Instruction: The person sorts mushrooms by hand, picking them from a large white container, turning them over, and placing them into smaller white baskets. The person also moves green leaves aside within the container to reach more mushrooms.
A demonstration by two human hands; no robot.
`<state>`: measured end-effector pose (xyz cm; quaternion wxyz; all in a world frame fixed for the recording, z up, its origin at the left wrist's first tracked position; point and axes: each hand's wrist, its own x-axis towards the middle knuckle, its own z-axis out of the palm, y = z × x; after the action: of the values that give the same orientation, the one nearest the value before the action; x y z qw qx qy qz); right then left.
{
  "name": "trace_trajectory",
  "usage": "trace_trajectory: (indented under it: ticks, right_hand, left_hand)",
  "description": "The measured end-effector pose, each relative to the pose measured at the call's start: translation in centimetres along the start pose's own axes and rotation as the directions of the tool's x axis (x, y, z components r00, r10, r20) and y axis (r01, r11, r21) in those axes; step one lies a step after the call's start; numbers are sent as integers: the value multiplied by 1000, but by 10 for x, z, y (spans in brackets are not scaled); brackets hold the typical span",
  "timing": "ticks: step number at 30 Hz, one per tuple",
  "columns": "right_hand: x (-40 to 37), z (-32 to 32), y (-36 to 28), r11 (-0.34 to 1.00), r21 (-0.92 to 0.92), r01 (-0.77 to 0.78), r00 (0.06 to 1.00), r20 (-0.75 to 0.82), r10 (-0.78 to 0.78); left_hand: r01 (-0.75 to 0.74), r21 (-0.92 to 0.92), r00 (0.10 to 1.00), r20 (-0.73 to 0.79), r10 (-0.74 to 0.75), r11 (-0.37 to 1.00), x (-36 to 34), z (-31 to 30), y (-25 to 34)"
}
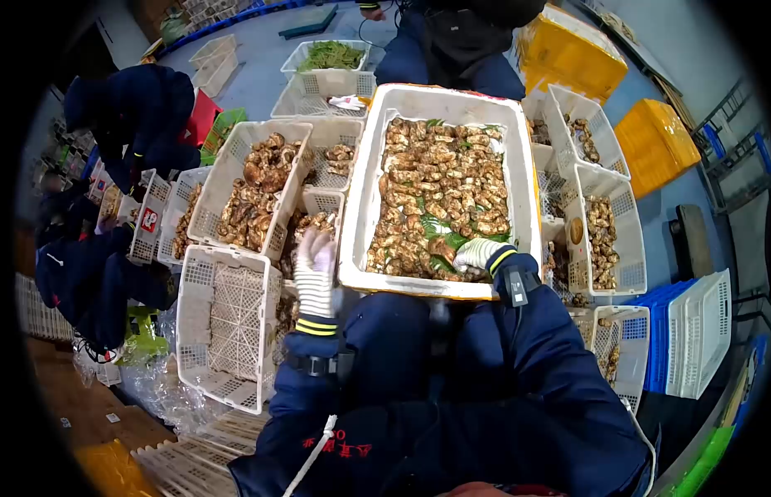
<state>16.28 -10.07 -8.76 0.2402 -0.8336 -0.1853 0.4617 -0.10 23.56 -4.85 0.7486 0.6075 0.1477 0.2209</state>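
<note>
While the right hand (482,255) touches a mushroom (442,248) inside the foam box's (418,286) near edge, the left hand (316,263) is over a crate (326,197); whether either hand's fingers grip cannot be determined

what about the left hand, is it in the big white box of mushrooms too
No, the left hand is over a crate beside the white box, and only the right hand reaches inside.

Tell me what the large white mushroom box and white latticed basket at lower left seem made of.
The large white rectangular box looks like smooth, matte foam, judging by its thick, solid walls. The white latticed basket seems hard, dull moulded plastic, given its thin, evenly pierced walls; which plastic, I can't tell.
</note>
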Motion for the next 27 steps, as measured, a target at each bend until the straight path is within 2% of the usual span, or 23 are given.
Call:
trace_trajectory:
  ticks: [1, 2, 3, 4, 5, 6, 7, 8, 9, 10, 11, 12, 13, 14, 15, 17, 18, 19, 21, 22, 24, 25, 27]
  right_hand:
    - [7, 5, 13, 979, 188, 84, 996, 1, -86]
    - [3, 3, 8, 894, 432, 122, 989, 23, -146]
    - [-8, 1, -3, 750, 646, 142, 977, 31, -211]
    - [-46, 6, -34, 585, 786, 201, 979, -146, -141]
    - [-54, 8, -41, 442, 876, 194, 979, -142, -150]
    - [-44, 12, -34, 275, 948, 163, 905, -33, -423]
    - [-42, 15, -39, 122, 990, 70, 741, 30, -671]
    - [-46, 23, -41, -16, 998, 62, 642, -52, -765]
    - [-51, 24, -44, 4, 998, 69, 607, -39, -794]
    - [-63, 31, -50, 20, 993, 117, 764, -78, -640]
    - [-72, 39, -55, 46, 986, 160, 881, -122, -458]
    - [-61, 42, -59, -56, 998, 7, 737, -43, -675]
    - [-62, 44, -57, -20, 1000, 19, 770, -27, -638]
    - [-64, 47, -55, 17, 1000, 26, 800, -11, -600]
    - [-56, 48, -52, -38, 998, -59, 705, 14, -709]
    - [-35, 48, -41, 39, 987, -156, 752, 144, -644]
    - [-61, 39, -64, 23, 990, -137, 845, 129, -519]
    - [-30, 46, -51, -38, 983, -177, 788, 119, -604]
    - [-46, 37, -74, -74, 993, -95, 861, 44, -506]
    - [-45, 38, -77, -76, 991, -111, 875, 62, -480]
    - [-43, 39, -85, -82, 986, -144, 900, 96, -426]
    - [-54, 38, -96, -35, 992, -123, 922, 101, -375]
    - [-44, 40, -85, 78, 995, -55, 911, 82, -404]
  left_hand:
    - [18, -14, 995, 99, -16, 1000, 1, 21, 0]
    - [111, -53, 975, 198, -98, 992, 2, 42, 3]
    - [207, -83, 938, 299, -173, 975, 1, 61, 7]
    - [308, -159, 908, 345, -239, 938, -2, 79, 5]
    - [408, -228, 868, 397, -298, 884, -5, 94, 3]
    - [533, -302, 806, 467, -365, 791, -6, 107, 8]
    - [606, -382, 741, 592, -319, 698, -6, 112, -1]
    - [663, -433, 686, 678, -264, 610, -5, 117, -10]
    - [720, -467, 629, 752, -198, 513, -5, 124, -11]
    - [730, -445, 589, 795, -147, 519, -7, 131, 1]
    - [737, -422, 545, 833, -95, 527, -9, 139, 13]
    - [787, -390, 513, 844, -155, 478, -12, 143, 12]
    - [833, -355, 474, 854, -215, 425, -15, 145, 12]
    - [797, -339, 513, 816, -265, 500, -20, 145, 12]
    - [797, -340, 539, 773, -334, 499, -23, 146, 18]
    - [798, -273, 532, 737, -416, 538, -17, 137, 9]
    - [768, -333, 612, 635, -472, 547, -20, 140, 14]
    - [728, -384, 679, 521, -518, 568, -22, 142, 18]
    - [739, -263, 655, 493, -572, 620, -14, 128, 13]
    - [745, -278, 665, 379, -644, 606, -11, 129, -2]
    - [796, -240, 605, 348, -716, 556, -10, 126, -8]
    - [832, -237, 554, 327, -765, 501, -10, 127, 3]
    - [850, -189, 528, 302, -794, 492, -3, 124, -11]
